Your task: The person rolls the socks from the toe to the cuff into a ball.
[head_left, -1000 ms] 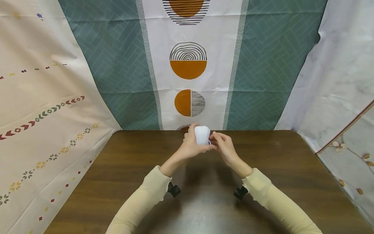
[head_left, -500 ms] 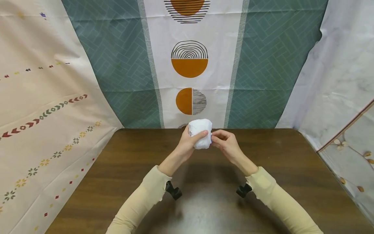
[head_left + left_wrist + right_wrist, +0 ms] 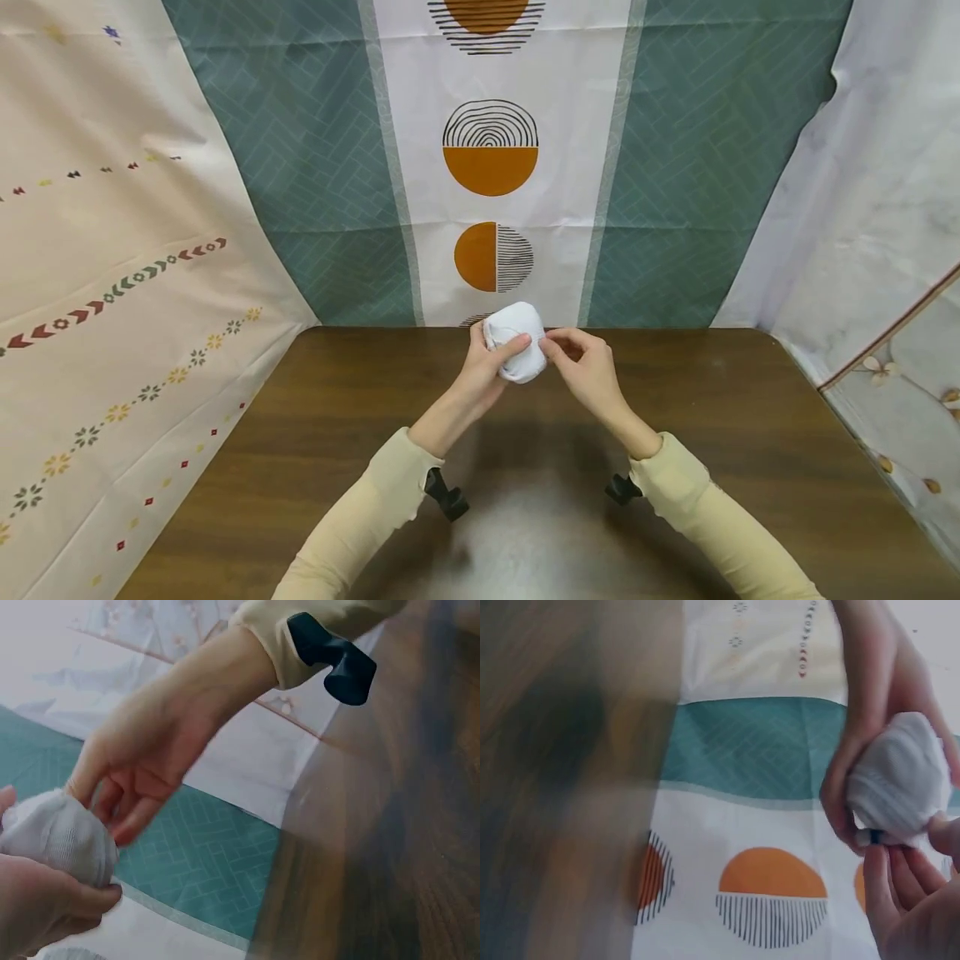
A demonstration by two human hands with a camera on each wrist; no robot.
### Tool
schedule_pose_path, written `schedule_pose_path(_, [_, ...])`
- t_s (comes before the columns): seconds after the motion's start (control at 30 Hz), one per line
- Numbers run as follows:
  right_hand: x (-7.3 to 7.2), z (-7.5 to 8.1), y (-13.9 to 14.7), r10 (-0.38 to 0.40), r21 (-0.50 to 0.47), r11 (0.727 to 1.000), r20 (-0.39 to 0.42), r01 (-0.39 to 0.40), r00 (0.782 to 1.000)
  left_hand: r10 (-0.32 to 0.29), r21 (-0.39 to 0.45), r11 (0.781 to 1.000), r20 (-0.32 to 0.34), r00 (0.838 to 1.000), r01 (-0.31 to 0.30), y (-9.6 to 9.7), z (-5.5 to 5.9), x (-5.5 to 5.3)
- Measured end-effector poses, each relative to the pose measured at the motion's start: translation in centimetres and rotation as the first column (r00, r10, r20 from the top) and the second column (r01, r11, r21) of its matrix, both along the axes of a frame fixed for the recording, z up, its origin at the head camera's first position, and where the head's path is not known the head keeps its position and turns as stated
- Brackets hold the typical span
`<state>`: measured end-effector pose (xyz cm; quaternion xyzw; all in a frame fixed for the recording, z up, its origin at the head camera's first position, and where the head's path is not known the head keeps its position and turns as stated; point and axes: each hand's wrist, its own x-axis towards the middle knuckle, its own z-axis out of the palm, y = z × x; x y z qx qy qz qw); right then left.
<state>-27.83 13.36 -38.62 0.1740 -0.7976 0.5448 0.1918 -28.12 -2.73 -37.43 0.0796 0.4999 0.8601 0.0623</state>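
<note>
A white rolled-up bundle of knit fabric is held up above the far part of the table, with ribbing visible in the left wrist view. My left hand grips it from the left, thumb across its front. On the right, my right hand pinches the bundle's edge between thumb and fingers. Seen from the right wrist, a small dark blue patch shows on the fabric beside the right fingertips. The left palm and the bundle's back are hidden in the head view.
Below the hands lies a dark brown wooden table. A patterned green and white cloth hangs behind its far edge. A cream cloth hangs at the left, a pale marbled one at the right.
The left hand has turned, so its thumb now lies across the front of the bundle. More of the bundle shows, slightly tilted. The right fingers have come onto its right edge.
</note>
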Motion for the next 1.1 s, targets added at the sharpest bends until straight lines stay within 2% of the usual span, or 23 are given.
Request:
schedule_pose_path(0.13, [-0.4, 0.6, 0.1, 0.030, -0.058, 0.998, 0.077, -0.026, 0.997, -0.025, 0.000, 1.000, 0.011, 1.000, 0.025, 0.1, -0.1, -0.3])
schedule_pose_path(0.23, [-0.5, 0.7, 0.1, 0.097, -0.110, 0.991, 0.169, -0.079, 0.981, -0.025, -0.014, 1.000, -0.018, 1.000, 0.025, 0.0, -0.2, -0.5])
schedule_pose_path(0.3, [-0.5, 0.7, 0.1, 0.124, -0.140, 0.986, 0.203, -0.096, 0.971, -0.023, -0.001, 1.000, -0.053, 0.998, 0.023, 0.1, -0.3, -0.7])
schedule_pose_path(0.47, [-0.8, 0.6, 0.1, 0.132, -0.158, 0.982, 0.184, -0.103, 0.974, 0.001, 0.091, 0.996, -0.146, 0.989, 0.012, 0.4, -0.2, -0.8])
schedule_pose_path(0.57, [-1.0, 0.6, 0.1, 0.159, -0.161, 0.978, 0.180, -0.131, 0.971, -0.006, 0.081, 0.997, -0.163, 0.987, 0.020, 0.6, -0.1, -0.7])
schedule_pose_path(0.63, [-0.9, 0.6, 0.2, 0.180, -0.167, 0.975, 0.185, -0.149, 0.966, -0.044, 0.046, 0.998, -0.146, 0.988, 0.051, 0.7, 0.1, -0.6])
schedule_pose_path(0.73, [-0.7, 0.7, 0.5, 0.213, -0.180, 0.967, 0.176, -0.181, 0.961, -0.137, 0.031, 0.989, -0.109, 0.985, 0.141, 0.8, 0.5, -0.6])
schedule_pose_path(0.8, [-0.6, 0.8, 0.7, 0.238, -0.185, 0.960, 0.156, -0.209, 0.959, -0.217, 0.038, 0.975, -0.079, 0.973, 0.220, 0.8, 0.8, -0.5])
schedule_pose_path(0.93, [-0.5, 0.8, 1.3, 0.303, -0.194, 0.940, 0.088, -0.282, 0.949, -0.353, 0.049, 0.934, -0.034, 0.935, 0.354, 0.5, 1.3, -0.4])
schedule_pose_path(1.0, [-0.6, 0.7, 1.7, 0.315, -0.204, 0.933, 0.059, -0.298, 0.947, -0.392, 0.034, 0.919, -0.016, 0.920, 0.392, 0.3, 1.3, -0.4])
schedule_pose_path(1.1, [-0.6, 0.4, 2.0, 0.303, -0.218, 0.934, 0.054, -0.285, 0.952, -0.408, 0.011, 0.913, 0.000, 0.913, 0.408, 0.1, 1.2, -0.4])
